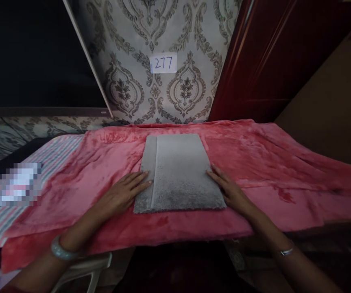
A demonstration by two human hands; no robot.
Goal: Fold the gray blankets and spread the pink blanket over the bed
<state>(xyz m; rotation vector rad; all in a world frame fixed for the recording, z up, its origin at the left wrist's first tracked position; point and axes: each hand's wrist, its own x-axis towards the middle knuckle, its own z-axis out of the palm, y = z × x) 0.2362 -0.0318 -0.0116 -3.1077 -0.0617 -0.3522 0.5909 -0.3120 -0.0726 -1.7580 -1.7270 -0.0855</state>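
Note:
A grey folded towel (178, 173) lies flat in the middle of a red plush blanket (254, 162). My left hand (123, 194) rests flat on the blanket with its fingers stretched out, the fingertips touching the towel's left edge. My right hand (228, 189) lies flat at the towel's right edge, fingers extended and touching it. Neither hand holds anything. A pale bangle is on my left wrist and a thin bracelet on my right.
The blanket covers a table with a striped cloth (25, 191) showing at the left. A patterned wall with a paper label reading 277 (163, 63) stands behind. A dark red door (269, 61) is at the right. A white plastic chair (86, 270) sits below the front edge.

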